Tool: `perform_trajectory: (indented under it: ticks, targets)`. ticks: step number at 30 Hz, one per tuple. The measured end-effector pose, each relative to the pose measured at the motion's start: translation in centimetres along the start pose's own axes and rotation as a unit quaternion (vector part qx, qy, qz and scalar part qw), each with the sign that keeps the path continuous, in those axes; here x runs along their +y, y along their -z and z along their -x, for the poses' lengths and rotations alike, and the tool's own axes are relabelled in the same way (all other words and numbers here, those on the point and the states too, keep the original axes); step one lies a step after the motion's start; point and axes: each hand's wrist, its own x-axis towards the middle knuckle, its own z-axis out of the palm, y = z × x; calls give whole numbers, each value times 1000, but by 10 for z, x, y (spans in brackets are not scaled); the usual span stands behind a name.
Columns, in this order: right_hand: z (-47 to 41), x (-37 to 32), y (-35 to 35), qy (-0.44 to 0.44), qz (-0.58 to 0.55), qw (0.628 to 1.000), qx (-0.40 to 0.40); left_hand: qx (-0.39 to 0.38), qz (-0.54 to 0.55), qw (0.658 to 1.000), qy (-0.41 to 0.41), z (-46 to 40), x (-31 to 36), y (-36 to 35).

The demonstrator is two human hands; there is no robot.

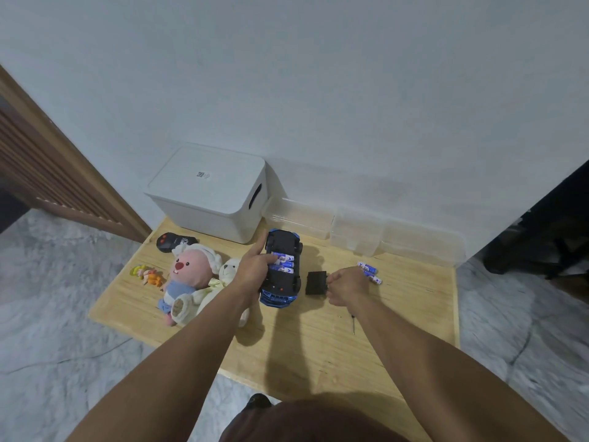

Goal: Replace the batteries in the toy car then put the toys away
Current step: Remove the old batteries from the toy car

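Head view: looking down over both bare arms onto a pale wooden surface (pixel 318 346) set against a white wall.
Toy car: the blue toy car (pixel 282 269) is lying upside down near the middle of the surface, black underside facing up, battery bay uncovered.
Batteries in car: blue batteries (pixel 284 262) are sitting in the open bay, side by side.
Left hand: the left hand (pixel 255 266) is resting against the car's left flank, index finger stretching up along the car's edge, thumb pressing on the batteries in the bay; the remaining fingers are hidden behind the hand, so whether they are curling under the car cannot be told.
Right hand: the right hand (pixel 347 285) is sitting just right of the car, fingers curling and pinching the right edge of the black battery cover (pixel 316 282).
Battery cover: lying flat on the surface between the car and the right hand, close beside the car but not touching it.
Loose batteries: more blue loose batteries (pixel 369 272) are lying just beyond the right hand's knuckles.
Screwdriver: a thin screwdriver (pixel 353 323) is peeking out under the right wrist.
Plush toys: a pink plush (pixel 188 275) and a cream bear (pixel 223 282) are lying left of the car, the left forearm crossing over the bear.
Small doll: a small doll (pixel 146 274) is lying at the far left.
Remote: a black remote (pixel 173 241) is lying behind the plush toys.
Storage: a white lidded bin (pixel 207 193) is standing at the wall, clear boxes (pixel 366 231) lining up to its right.
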Motion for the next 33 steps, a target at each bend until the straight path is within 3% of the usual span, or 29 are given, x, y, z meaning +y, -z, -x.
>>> perform_trajectory:
  ticks: [3, 6, 11, 16, 24, 33]
  targets:
    - [2, -5, 4, 7, 28, 999, 37, -11, -2, 1000, 7, 0, -1, -1]
    - [6, -21, 12, 31, -19, 998, 44, -17, -2, 1000, 3, -1, -2, -3]
    - [18, -48, 20, 31, -161, 984, -64, -39, 4, 999, -9, -3, -4, -10]
    - [28, -56, 16, 32, -134, 985, -107, -52, 10, 998, -36, -5, -6, -16]
    - [30, -55, 10, 13, -153, 983, -101, -59, -35, 995, -66, -1, -8, -16]
    - [37, -61, 17, -71, -220, 969, -88, -84, -62, 990, -93, 5, -11, -25]
